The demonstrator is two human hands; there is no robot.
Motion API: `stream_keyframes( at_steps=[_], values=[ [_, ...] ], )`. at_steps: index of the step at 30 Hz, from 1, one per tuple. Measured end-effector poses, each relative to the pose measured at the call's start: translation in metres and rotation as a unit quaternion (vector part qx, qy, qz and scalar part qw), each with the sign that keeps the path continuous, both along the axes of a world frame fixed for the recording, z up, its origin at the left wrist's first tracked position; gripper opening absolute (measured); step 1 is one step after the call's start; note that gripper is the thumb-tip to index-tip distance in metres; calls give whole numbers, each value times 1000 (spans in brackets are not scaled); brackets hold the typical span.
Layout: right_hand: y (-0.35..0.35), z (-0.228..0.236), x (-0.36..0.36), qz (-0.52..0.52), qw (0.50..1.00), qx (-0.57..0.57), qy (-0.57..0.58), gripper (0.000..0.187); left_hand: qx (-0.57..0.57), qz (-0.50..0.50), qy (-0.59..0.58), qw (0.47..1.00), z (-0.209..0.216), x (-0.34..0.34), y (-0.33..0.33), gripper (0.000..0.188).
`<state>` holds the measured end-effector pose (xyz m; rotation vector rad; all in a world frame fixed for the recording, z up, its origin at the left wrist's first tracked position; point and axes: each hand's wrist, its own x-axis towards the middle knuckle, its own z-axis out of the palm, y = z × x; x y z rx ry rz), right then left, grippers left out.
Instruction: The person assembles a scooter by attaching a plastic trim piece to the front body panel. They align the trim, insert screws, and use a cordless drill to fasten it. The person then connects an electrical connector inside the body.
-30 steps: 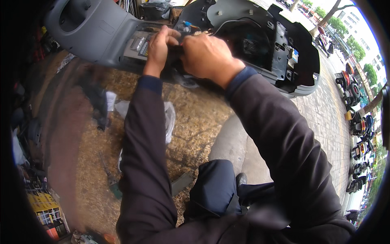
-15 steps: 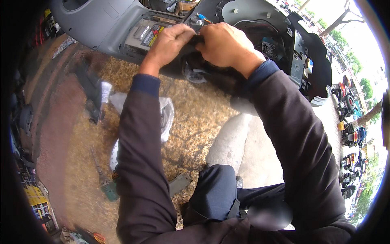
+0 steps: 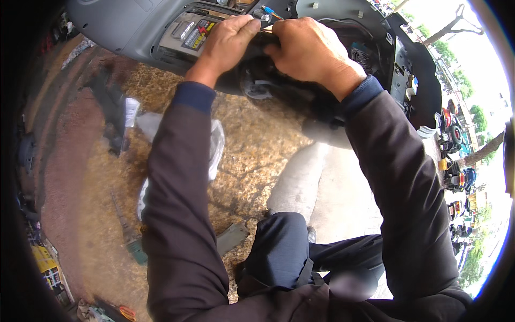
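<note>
Both my hands are at the upper middle, over the opened grey body of a vehicle (image 3: 115,27). My left hand (image 3: 228,45) is closed, its thumb pressed against the bent index finger, beside a battery (image 3: 185,35) with a dark label. To its right, my right hand (image 3: 311,51) is closed in a fist, knuckles up. Something dark lies between the two hands, and my fingers hide what they hold. Below them is a black rounded part (image 3: 284,88) of the vehicle. A blue connector (image 3: 270,11) on wires sits just beyond the hands.
On the stained ground lie a clear plastic bag (image 3: 216,150), a tool with a green handle (image 3: 138,252) and a flat grey-green piece (image 3: 232,239). Orange-handled pliers (image 3: 127,313) are at the lower left. Several parked vehicles (image 3: 456,177) line the right side.
The whole view has shifted a little, so the vehicle sits higher in the picture. Against the battery, my hands are slightly farther right, both still closed.
</note>
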<state>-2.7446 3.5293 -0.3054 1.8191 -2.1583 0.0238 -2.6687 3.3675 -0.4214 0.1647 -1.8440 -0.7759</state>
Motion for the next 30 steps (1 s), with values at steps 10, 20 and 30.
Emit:
stream_keyframes(
  at_steps=[10, 20, 30],
  values=[
    [3, -5, 0, 7, 998, -30, 54, 27, 25, 113, 127, 985, -4, -32, 0, 18],
    [6, -6, 4, 20, 998, -41, 50, 26, 13, 143, 107, 984, -2, -32, -2, 23],
    [-3, -2, 1, 37, 999, 20, 24, 25, 142, -1, 95, 985, -5, -27, 6, 24]
  ],
)
